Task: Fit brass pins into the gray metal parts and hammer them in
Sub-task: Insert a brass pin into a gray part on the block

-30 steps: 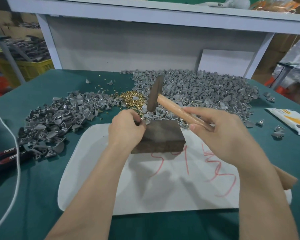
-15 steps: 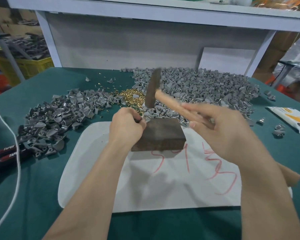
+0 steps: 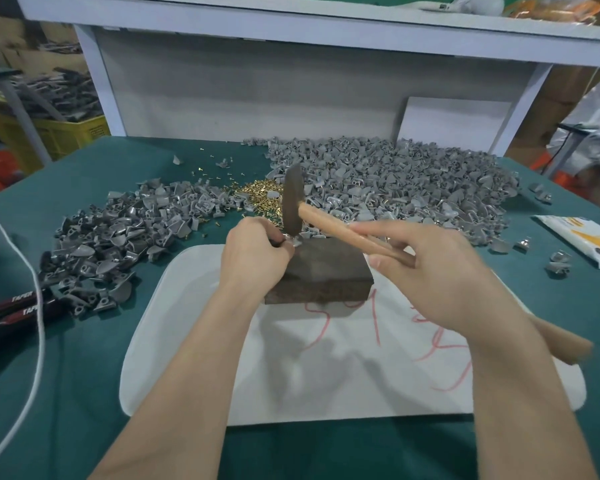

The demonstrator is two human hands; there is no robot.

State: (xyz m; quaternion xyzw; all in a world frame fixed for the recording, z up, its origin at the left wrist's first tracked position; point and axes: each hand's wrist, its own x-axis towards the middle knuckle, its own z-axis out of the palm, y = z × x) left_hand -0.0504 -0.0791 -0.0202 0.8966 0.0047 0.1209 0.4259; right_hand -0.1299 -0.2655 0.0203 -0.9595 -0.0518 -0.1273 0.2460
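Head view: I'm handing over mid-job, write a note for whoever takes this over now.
Left hand pinches one gray part on the far left corner of the dark block.
Right hand grips the hammer, head right at that part.
Brass pins heaped behind the block, between the left gray pile and the right gray pile.
Done: cannot tell which pile is finished.
Left: hammer this part, then the others.

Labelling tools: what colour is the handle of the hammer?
Light tan wood; the dark-headed hammer's wooden handle shows best in the head view.

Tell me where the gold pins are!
In the head view, the brass pins sit mid-table between the left heap of gray parts and the right heap, just left of the hammer head.
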